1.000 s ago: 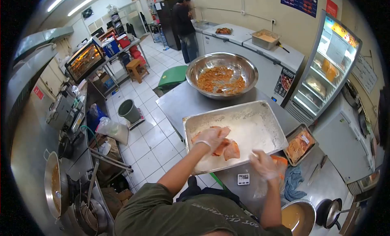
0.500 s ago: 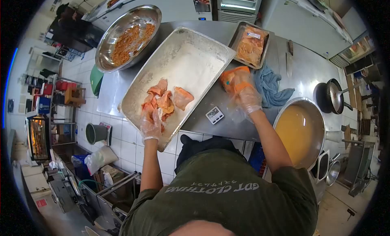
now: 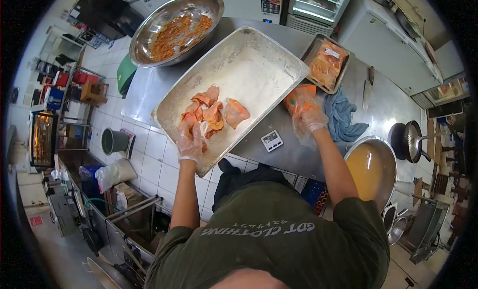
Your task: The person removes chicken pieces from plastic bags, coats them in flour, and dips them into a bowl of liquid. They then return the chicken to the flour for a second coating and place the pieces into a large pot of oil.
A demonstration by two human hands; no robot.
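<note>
My left hand, in a clear plastic glove, is at the near left end of a large metal tray dusted with white powder. Its fingers close on the edge of a pile of raw meat pieces. A separate meat piece lies right of the pile. My right hand, also gloved, is beyond the tray's right side, with its fingers wrapped round an orange plastic packet. A blue cloth lies just right of that hand, and a small white timer sits to its left.
A steel bowl of orange-brown crumbs stands at the back left. Packed meat in a small tray is at the back right, near a knife. A bowl of yellow liquid and a pan are on the right.
The whole view has shifted, so the tray and bowls appear farther right. Both hands remain near the same things, the left at the meat pile and the right at the orange packet.
</note>
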